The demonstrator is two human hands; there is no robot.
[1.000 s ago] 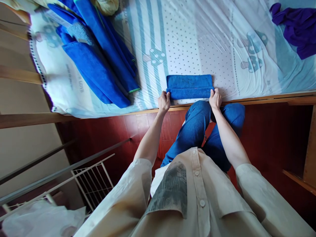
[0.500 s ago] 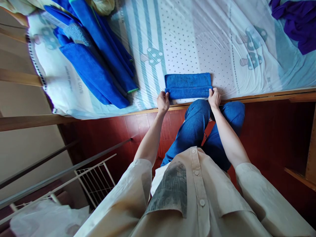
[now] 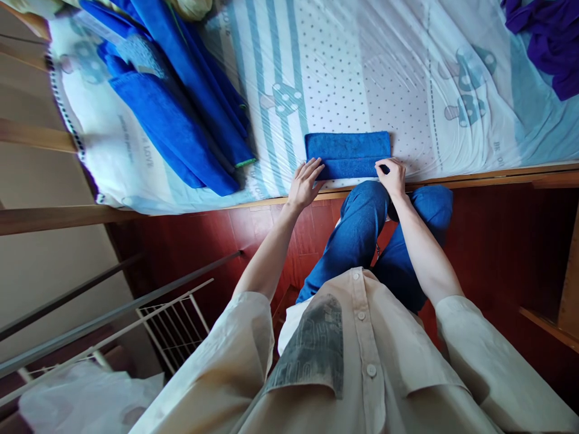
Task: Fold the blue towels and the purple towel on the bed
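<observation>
A blue towel (image 3: 347,154) lies folded in a narrow rectangle near the bed's front edge, with a folded strip along its near side. My left hand (image 3: 306,182) rests at its lower left corner, fingers stretched out flat on the cloth. At the lower right corner, my right hand (image 3: 394,176) is curled, thumb and forefinger pinched at the towel's edge. Exactly how much cloth is between those fingertips is hidden.
Blue garments (image 3: 176,108) lie heaped on the patterned bed sheet (image 3: 335,72) to the left. A purple cloth (image 3: 547,48) is at the far right. Below left stand a white wire rack (image 3: 176,331) and a white plastic bag (image 3: 85,398). A wooden rail (image 3: 474,178) borders the bed.
My left hand has gone from gripping the towel's left corner to lying flat on it, a little further in. My right hand has shifted slightly inward along the near edge.
</observation>
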